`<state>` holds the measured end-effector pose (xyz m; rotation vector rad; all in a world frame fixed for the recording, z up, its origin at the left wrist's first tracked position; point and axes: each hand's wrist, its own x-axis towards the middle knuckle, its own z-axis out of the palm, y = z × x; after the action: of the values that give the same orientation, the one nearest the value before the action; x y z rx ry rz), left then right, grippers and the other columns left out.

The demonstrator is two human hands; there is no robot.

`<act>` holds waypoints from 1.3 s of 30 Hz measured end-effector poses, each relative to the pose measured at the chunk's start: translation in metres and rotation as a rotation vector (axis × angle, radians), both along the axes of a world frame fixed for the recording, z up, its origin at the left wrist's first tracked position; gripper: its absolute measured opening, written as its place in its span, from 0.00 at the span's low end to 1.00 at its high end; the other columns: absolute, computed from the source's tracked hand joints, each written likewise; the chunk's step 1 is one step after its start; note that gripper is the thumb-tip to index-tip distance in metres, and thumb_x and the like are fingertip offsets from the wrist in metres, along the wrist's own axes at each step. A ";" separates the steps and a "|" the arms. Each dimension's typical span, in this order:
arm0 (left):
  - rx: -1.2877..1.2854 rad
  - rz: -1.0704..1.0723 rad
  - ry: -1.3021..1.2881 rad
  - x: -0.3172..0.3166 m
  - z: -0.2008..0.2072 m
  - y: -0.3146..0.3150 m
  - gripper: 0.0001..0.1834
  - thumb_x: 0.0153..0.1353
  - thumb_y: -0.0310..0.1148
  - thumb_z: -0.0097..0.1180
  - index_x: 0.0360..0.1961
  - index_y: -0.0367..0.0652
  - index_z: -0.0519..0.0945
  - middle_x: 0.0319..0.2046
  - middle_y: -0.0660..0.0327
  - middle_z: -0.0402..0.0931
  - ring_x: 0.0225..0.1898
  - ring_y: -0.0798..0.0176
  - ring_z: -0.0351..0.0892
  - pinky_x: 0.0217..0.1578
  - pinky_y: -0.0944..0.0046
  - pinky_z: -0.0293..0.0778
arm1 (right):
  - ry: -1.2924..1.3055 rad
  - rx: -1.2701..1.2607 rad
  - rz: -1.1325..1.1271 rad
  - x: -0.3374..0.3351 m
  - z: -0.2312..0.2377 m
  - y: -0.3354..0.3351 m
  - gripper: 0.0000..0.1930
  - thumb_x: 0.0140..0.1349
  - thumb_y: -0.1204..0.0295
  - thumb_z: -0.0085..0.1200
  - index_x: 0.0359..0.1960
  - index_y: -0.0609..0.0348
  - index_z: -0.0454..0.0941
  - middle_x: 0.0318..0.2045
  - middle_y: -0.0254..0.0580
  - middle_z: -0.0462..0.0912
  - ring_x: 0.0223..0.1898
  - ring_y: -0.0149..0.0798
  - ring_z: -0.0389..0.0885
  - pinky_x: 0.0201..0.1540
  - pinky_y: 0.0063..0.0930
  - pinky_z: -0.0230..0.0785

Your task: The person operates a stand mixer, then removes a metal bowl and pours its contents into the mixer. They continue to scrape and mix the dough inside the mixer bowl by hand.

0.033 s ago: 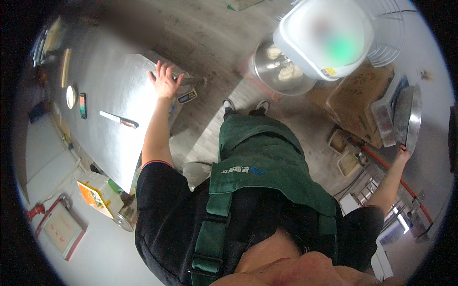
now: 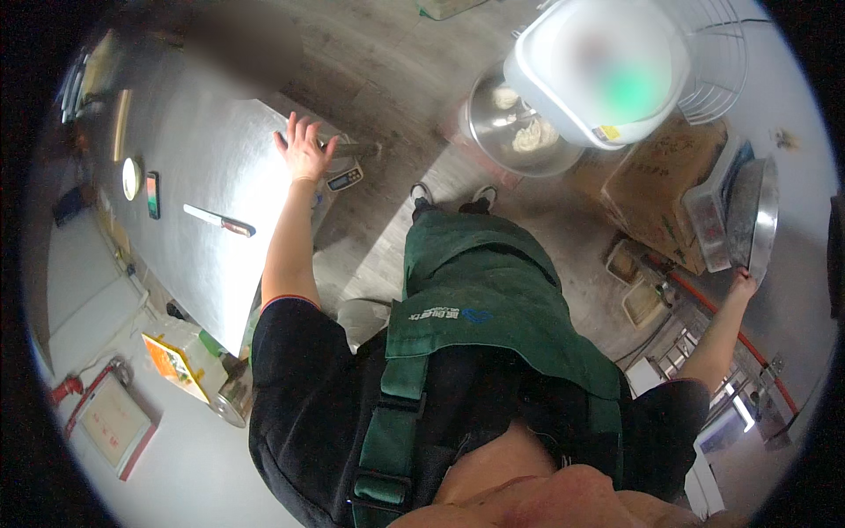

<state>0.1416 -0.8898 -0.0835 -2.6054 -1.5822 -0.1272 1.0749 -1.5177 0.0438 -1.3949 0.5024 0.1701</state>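
My left hand [image 2: 306, 157] is at the edge of the steel table [image 2: 189, 167], fingers stretched out and spread, with nothing held. Whether its palm rests on the metal is hard to tell. A digital scale [image 2: 344, 179] lies just beside and below that hand. On the tabletop are a knife [image 2: 220, 220] with a brown handle, a phone [image 2: 153, 195] and a small pale round dish [image 2: 131, 179]. Far to the right, my right hand [image 2: 745, 282] grips the lower rim of a round metal pan [image 2: 762, 220], which is tilted on its side next to a translucent plastic bin [image 2: 707, 220].
A white mixer [image 2: 563, 79] stands ahead at the right, its steel bowl [image 2: 493, 132] holding pale dough [image 2: 535, 136]. Cardboard boxes [image 2: 656, 189] are stacked beside it. A red pipe [image 2: 748, 343] runs along the right wall. A blurred shape [image 2: 242, 48] is at the table's far end.
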 end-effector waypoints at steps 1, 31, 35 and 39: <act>0.018 -0.007 -0.011 -0.001 0.000 0.000 0.24 0.53 0.53 0.60 0.47 0.52 0.76 0.56 0.63 0.68 0.69 0.56 0.50 0.63 0.30 0.40 | 0.005 0.009 -0.002 0.001 -0.006 0.006 0.08 0.66 0.70 0.33 0.34 0.60 0.65 0.24 0.38 0.64 0.18 0.36 0.59 0.19 0.29 0.58; 0.061 0.025 0.064 0.002 -0.004 0.006 0.21 0.51 0.51 0.61 0.42 0.50 0.78 0.54 0.63 0.71 0.68 0.57 0.55 0.63 0.35 0.44 | 0.584 -0.232 0.636 -0.446 -0.246 0.140 0.10 0.56 0.67 0.63 0.35 0.58 0.77 0.22 0.33 0.76 0.20 0.28 0.71 0.21 0.22 0.62; 0.058 0.031 0.053 -0.005 -0.006 0.004 0.22 0.51 0.51 0.61 0.42 0.50 0.78 0.55 0.62 0.71 0.68 0.57 0.55 0.63 0.36 0.46 | 0.547 -0.287 1.024 -0.494 -0.182 0.260 0.11 0.59 0.67 0.61 0.36 0.61 0.78 0.27 0.37 0.82 0.20 0.23 0.74 0.20 0.16 0.62; 0.068 0.021 0.052 -0.002 -0.010 0.005 0.22 0.50 0.50 0.61 0.42 0.50 0.78 0.54 0.63 0.71 0.68 0.57 0.55 0.63 0.36 0.46 | 0.524 -0.239 1.217 -0.504 -0.188 0.298 0.13 0.61 0.63 0.59 0.37 0.61 0.78 0.30 0.37 0.83 0.22 0.23 0.76 0.22 0.15 0.65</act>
<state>0.1396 -0.8852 -0.0932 -2.5195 -1.5588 -0.1096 0.5705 -1.2195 -0.1442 -1.7356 0.0200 1.5214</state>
